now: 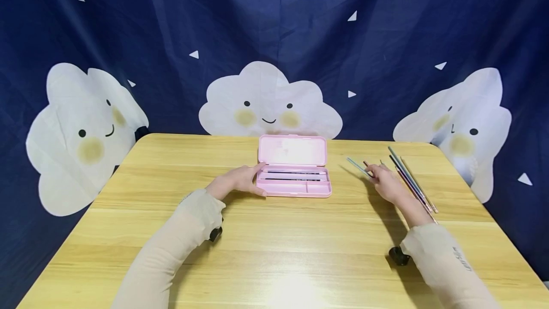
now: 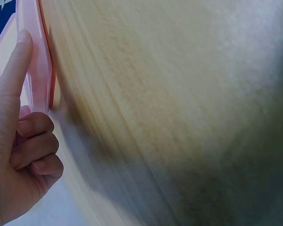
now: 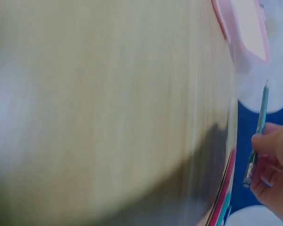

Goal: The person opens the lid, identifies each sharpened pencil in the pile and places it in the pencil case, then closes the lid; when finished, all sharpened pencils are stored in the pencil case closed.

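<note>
A pink pencil case (image 1: pixel 283 188) lies with its lid (image 1: pixel 292 150) raised at the back. Two dark pencils (image 1: pixel 293 172) lie lengthwise in its rear compartment. My left hand (image 1: pixel 238 179) grips the case's left end; in the left wrist view, one digit stretches along the pink side (image 2: pixel 39 70) while other fingers curl in at the end. My right hand (image 1: pixel 388 185) is right of the case and pinches a teal pencil (image 1: pixel 357 166) between thumb and fingers. In the right wrist view that pencil (image 3: pixel 262 113) points up, its sharpened tip toward the case.
Several loose pencils (image 1: pixel 411 180) lie on the wooden table (image 1: pixel 300 242) beside and beyond my right hand, some partly hidden by it. A dark blue curtain (image 1: pixel 240 23) with white clouds hangs behind the table's back edge.
</note>
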Demonstrator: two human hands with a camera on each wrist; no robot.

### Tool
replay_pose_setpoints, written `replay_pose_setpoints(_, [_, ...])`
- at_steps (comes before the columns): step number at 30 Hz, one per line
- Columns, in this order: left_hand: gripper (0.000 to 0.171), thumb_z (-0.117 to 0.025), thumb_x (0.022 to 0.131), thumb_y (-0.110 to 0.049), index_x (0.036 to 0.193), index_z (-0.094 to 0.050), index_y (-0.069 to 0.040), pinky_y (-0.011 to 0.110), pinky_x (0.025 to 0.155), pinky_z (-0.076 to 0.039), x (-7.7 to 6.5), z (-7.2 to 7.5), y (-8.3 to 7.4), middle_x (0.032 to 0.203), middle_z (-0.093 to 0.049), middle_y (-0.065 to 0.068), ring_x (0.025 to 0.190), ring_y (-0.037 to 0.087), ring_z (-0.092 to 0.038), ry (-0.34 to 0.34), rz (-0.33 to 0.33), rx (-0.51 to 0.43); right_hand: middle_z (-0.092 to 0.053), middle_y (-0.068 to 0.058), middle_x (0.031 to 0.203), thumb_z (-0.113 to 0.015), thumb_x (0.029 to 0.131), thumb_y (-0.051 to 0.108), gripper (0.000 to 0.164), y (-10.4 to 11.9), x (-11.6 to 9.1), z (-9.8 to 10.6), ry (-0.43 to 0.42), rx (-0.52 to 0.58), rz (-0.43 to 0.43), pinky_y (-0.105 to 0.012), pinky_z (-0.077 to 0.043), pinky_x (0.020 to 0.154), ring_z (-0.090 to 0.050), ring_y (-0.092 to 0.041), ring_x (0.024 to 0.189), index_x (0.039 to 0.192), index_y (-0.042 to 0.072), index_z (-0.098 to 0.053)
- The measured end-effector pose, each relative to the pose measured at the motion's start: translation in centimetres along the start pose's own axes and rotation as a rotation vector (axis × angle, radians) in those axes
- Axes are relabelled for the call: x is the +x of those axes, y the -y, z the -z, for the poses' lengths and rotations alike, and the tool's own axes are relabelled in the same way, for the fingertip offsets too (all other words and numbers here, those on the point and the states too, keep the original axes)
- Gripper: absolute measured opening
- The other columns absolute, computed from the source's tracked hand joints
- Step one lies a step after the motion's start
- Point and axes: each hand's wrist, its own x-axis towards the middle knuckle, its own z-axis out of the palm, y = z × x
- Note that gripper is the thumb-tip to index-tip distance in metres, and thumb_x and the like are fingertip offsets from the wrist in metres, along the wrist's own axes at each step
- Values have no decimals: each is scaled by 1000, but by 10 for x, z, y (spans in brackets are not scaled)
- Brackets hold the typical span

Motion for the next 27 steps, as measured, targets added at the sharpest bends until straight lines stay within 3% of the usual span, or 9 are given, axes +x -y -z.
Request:
replay_pose_setpoints(12, [107, -68, 68, -61, 147, -16, -11, 42, 98, -37, 0, 1, 1, 131, -44, 28, 117, 33, -47, 2, 1, -12, -48, -4, 73, -59, 75, -16, 27, 47, 32, -26, -24, 38, 386, -33, -42, 62, -45, -17, 67, 98, -2, -63])
replay_pose_setpoints(18, [109, -66, 66, -65, 146, -18, -10, 43, 95, -39, -2, 3, -1, 129, -46, 28, 115, 33, -49, -1, -12, -11, -58, -13, 86, -59, 78, -13, 30, 68, 46, -37, 63, 4, 421, -38, -46, 73, -54, -25, 80, 105, -1, -65])
replay_pose_setpoints(27, [103, -69, 71, -55, 147, -17, -10, 42, 95, -39, -1, 2, -3, 129, -46, 26, 115, 32, -49, 2, 12, 16, -55, -8, 81, -59, 80, -8, 25, 92, 59, -52, 138, -65, 387, -34, -45, 70, -51, -20, 73, 102, 2, -67])
